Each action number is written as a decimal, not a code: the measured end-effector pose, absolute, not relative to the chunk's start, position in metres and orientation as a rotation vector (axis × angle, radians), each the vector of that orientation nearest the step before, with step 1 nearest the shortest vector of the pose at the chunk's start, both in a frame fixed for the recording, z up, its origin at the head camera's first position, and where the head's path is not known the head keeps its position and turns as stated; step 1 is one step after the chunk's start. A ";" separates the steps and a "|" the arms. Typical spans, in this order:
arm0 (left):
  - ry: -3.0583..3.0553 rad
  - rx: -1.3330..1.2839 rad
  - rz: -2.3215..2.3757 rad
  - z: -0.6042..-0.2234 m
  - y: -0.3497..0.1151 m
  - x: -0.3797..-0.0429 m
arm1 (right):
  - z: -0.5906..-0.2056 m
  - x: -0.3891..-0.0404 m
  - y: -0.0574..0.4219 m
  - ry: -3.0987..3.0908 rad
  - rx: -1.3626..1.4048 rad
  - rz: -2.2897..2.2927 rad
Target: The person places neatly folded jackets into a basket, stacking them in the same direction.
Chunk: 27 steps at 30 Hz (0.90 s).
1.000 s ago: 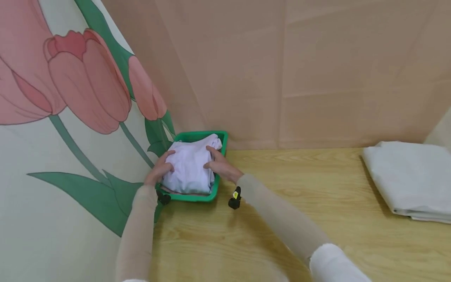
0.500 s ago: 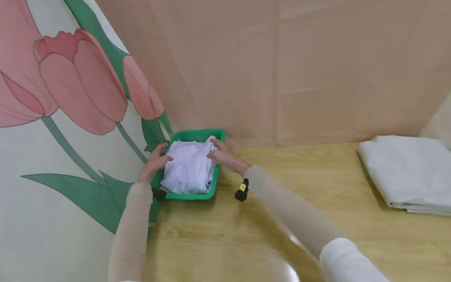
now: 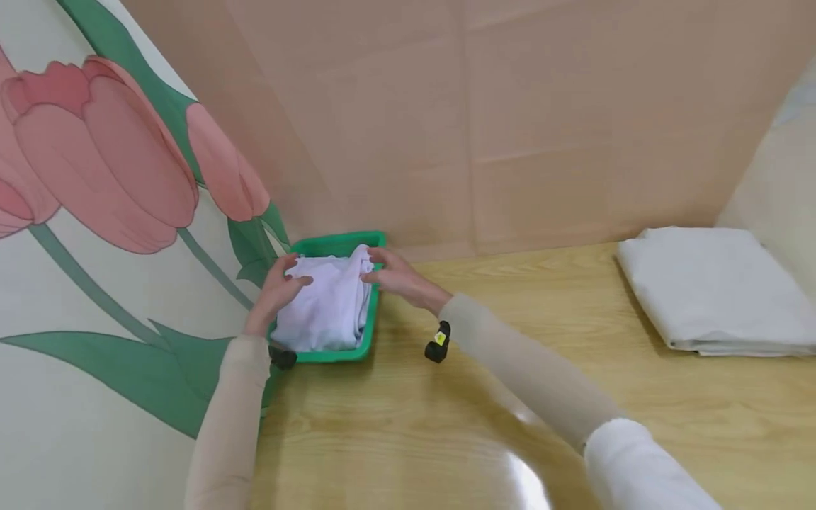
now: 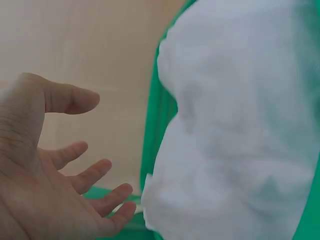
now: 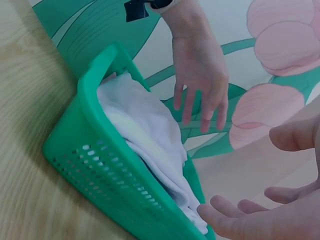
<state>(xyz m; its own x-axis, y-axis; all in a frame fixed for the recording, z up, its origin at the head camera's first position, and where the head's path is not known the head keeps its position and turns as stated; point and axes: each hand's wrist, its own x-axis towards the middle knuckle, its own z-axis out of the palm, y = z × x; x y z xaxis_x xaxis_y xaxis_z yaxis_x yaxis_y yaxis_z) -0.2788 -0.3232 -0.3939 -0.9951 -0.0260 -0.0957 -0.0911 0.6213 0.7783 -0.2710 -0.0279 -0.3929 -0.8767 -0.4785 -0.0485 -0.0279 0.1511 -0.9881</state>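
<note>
A folded white-lilac cloth garment (image 3: pixel 324 301) lies inside a green plastic basket (image 3: pixel 372 322), which has rows of holes in its side wall in the right wrist view. Over the basket's left side hovers my left hand (image 3: pixel 275 292), fingers spread and apart from the cloth (image 4: pixel 225 120) in the left wrist view. My right hand (image 3: pixel 401 278) is at the basket's right rim, its fingers loosely bent beside the cloth's upper right edge. In the right wrist view one right fingertip is close to the cloth (image 5: pixel 150 130); whether it touches I cannot tell. Neither hand holds anything.
The basket stands on a wood-grain table (image 3: pixel 395 425), in the corner between a tulip-painted wall (image 3: pixel 95 297) and a brown backdrop (image 3: pixel 382 127). A folded grey-white sheet (image 3: pixel 714 290) lies at the table's right.
Both hands have drawn off the cloth, the left moving outward and up, the right to the right. The head view has shifted rightward. The cloth stays in the basket.
</note>
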 end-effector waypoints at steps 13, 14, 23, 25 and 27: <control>2.767 0.054 1.460 -0.401 -0.268 -0.273 | -0.405 -0.266 0.047 2.308 -0.442 -1.673; 2.758 0.075 1.469 -0.401 -0.264 -0.275 | -0.406 -0.266 0.055 2.309 -0.434 -1.683; 2.679 0.120 1.584 -0.408 -0.220 -0.274 | -0.412 -0.261 0.124 2.337 -0.404 -1.706; 2.660 0.121 1.602 -0.408 -0.211 -0.274 | -0.413 -0.259 0.138 2.354 -0.403 -1.721; 2.641 0.132 1.627 -0.408 -0.202 -0.274 | -0.414 -0.257 0.153 2.374 -0.413 -1.738</control>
<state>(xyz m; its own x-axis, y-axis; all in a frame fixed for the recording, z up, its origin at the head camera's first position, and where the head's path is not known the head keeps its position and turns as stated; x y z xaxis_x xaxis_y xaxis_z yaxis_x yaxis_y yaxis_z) -0.2738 -0.2022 -0.4082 -0.9957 0.0916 0.0137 0.0534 0.4474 0.8927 -0.2571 0.1527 -0.4136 -0.9472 -0.3197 0.0261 -0.1215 0.2824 -0.9516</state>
